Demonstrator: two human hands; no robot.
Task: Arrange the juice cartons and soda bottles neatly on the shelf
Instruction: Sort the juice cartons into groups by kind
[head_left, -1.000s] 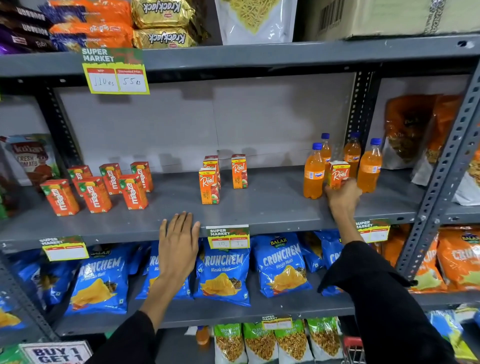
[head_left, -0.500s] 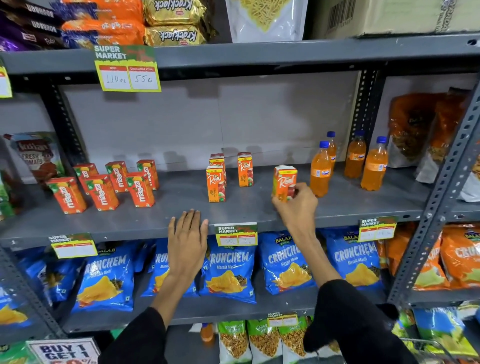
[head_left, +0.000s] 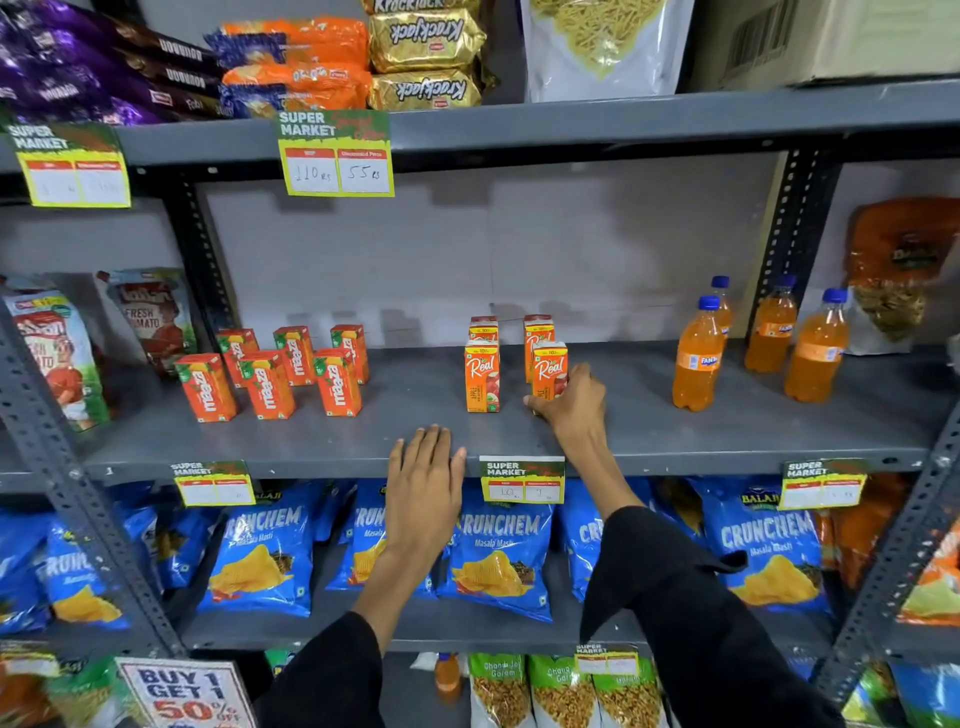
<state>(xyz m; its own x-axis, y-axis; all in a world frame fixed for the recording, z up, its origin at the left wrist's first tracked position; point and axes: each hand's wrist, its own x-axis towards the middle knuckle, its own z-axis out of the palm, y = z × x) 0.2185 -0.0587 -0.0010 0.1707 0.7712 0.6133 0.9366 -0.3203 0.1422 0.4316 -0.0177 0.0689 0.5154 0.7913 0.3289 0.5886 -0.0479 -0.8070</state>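
Real carton (head_left: 549, 370) is gripped by right hand (head_left: 571, 402) at front-right of Real group on shelf (head_left: 675, 431); rear carton (head_left: 537, 332) could be knocked over. Left hand (head_left: 423, 467) is spread flat.

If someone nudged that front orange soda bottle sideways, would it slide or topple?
The front soda bottle looks tall and narrow, so a high push would likely tip it. It seems full, so probably heavy for its size. The metal shelf looks smooth, so a low push may slide it.

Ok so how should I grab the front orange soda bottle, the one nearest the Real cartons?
Probably wrap the front bottle around its body at the label, coming from the shelf's open front. It stands upright, apart from the other bottles, so a side grasp has room.
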